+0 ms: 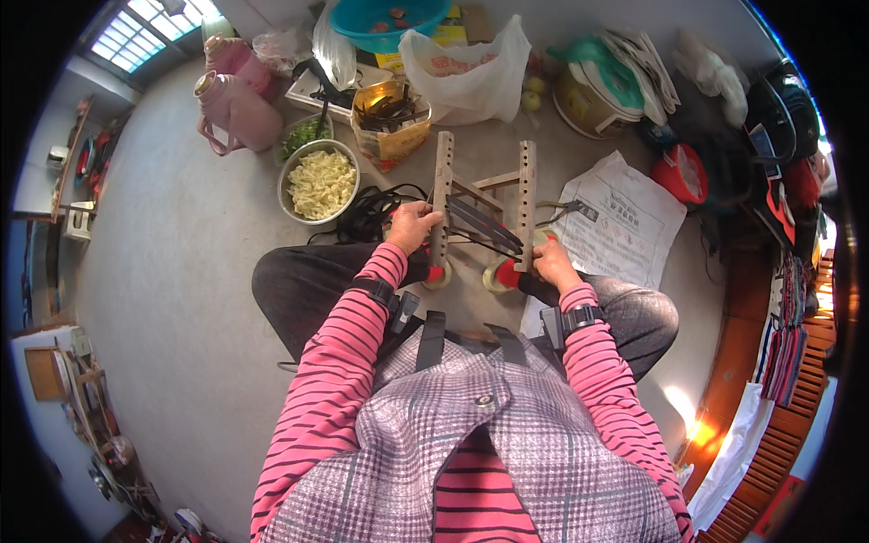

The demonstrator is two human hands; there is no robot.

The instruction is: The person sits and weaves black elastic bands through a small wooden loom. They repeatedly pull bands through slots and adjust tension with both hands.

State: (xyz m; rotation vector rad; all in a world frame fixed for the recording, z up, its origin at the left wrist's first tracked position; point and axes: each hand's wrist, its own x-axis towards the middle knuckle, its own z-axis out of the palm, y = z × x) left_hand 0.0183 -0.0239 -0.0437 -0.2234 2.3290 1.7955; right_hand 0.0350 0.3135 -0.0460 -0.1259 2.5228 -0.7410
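Note:
A small wooden frame [443, 170] with rows of holes in its two side rails stands between my feet. Several black straps [485, 224] run slantwise from the left rail to the right one. My left hand [411, 227] is at the outer side of the left rail, thumb and fingers together by a strap at a hole. Against the lower outer side of the right rail [526, 203] is my right hand [553, 263], its fingers curled and their tips partly hidden. A coil of black strap [373, 212] lies on the floor left of the frame.
Pliers [567, 207] lie on a printed white sack [621, 217] at right. Beyond the frame stand a yellow container of dark strips [392, 132], a metal bowl of chopped food [322, 182], a white plastic bag [468, 75] and a rice cooker [590, 102]. Pink thermos flasks [241, 112] stand farther left.

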